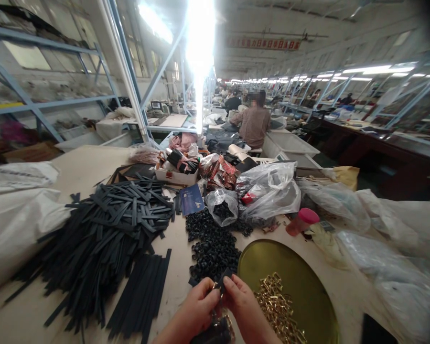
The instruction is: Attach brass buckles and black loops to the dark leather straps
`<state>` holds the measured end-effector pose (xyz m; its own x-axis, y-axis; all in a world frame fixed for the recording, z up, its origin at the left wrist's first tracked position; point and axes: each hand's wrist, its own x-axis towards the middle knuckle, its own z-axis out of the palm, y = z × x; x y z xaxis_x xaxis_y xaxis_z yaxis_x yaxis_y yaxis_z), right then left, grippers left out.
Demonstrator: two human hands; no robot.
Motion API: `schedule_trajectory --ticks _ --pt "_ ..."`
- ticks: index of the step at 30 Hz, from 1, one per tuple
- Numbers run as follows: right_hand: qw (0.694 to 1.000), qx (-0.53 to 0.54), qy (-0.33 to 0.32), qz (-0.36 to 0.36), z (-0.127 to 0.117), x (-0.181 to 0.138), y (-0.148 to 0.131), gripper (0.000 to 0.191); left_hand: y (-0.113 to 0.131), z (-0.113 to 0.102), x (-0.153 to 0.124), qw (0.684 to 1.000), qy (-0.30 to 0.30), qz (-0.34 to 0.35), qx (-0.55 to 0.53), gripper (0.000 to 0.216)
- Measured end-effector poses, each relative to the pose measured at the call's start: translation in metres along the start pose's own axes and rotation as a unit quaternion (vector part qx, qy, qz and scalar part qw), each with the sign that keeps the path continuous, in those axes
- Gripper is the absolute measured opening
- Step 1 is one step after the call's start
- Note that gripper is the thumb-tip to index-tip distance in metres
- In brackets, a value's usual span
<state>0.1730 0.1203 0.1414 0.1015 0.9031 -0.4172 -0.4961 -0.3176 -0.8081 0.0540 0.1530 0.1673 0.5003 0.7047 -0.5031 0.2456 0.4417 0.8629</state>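
Note:
Near the bottom centre, my left hand and my right hand meet with fingertips pinched. Between them is a short black strap, its end sticking up at the right fingertips. A small gold buckle shows at the left thumb and forefinger, on or against the strap. Under my wrists lies a dark bundle with gold bits, partly hidden. Just beyond my fingers spreads a heap of small black loops. To the right, several gold buckles lie on a round gold tray.
A big pile of black strips covers the left, with a neater row of strips in front. Clear plastic bags, a blue booklet and a red cup stand farther back. Another person sits beyond the table.

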Motion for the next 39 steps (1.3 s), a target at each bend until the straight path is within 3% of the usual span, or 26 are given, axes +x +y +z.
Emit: schedule_trajectory --ticks 2,4,6,8,10,13,15,18,21,25,30,34,39 --pt "0.990 -0.119 0.023 -0.073 -0.003 0.000 0.002 0.027 -0.001 0.001 0.002 1.000 0.006 -0.007 -0.006 0.021" --pt "0.952 -0.248 0.039 -0.175 -0.006 -0.001 0.003 0.025 -0.005 0.001 0.005 1.000 0.022 0.002 0.010 0.020" --pt "0.920 -0.314 0.032 -0.232 -0.009 0.000 0.004 0.020 -0.010 0.002 0.007 0.997 0.062 0.027 0.041 0.019" --pt "0.929 -0.305 0.016 -0.209 -0.011 0.002 0.004 0.017 -0.015 0.001 0.008 0.989 0.106 0.059 0.086 0.019" --pt "0.960 -0.247 -0.001 -0.136 -0.012 0.005 0.004 0.021 -0.016 -0.001 0.006 0.982 0.116 0.075 0.126 0.020" --pt "0.986 -0.152 -0.063 -0.021 -0.013 0.009 0.005 0.029 -0.015 -0.008 0.004 0.988 0.056 0.064 0.127 0.023" --pt "0.986 -0.138 -0.088 -0.012 -0.014 0.009 0.008 0.030 -0.016 -0.011 0.006 0.995 0.017 0.040 0.093 0.024" --pt "0.971 -0.208 -0.090 -0.083 -0.018 0.009 0.012 0.023 -0.022 -0.013 0.013 0.999 0.015 -0.003 0.044 0.021" --pt "0.933 -0.329 -0.111 -0.093 -0.026 0.020 0.014 0.011 -0.029 -0.015 0.021 0.998 0.042 0.005 0.039 0.021" --pt "0.871 -0.482 -0.033 -0.089 -0.039 0.066 0.016 0.014 -0.037 -0.024 0.033 0.991 0.076 0.046 0.105 0.023" --pt "0.832 -0.545 0.035 -0.098 -0.034 0.131 0.036 0.011 -0.053 -0.036 0.046 0.984 0.124 0.021 0.128 0.025" --pt "0.830 -0.551 0.042 -0.079 -0.023 0.152 0.052 0.011 -0.057 -0.043 0.047 0.983 0.138 0.003 0.124 0.027" --pt "0.873 -0.483 -0.007 -0.063 -0.025 0.144 0.039 0.010 -0.051 -0.052 0.052 0.981 0.170 0.000 0.088 0.032"
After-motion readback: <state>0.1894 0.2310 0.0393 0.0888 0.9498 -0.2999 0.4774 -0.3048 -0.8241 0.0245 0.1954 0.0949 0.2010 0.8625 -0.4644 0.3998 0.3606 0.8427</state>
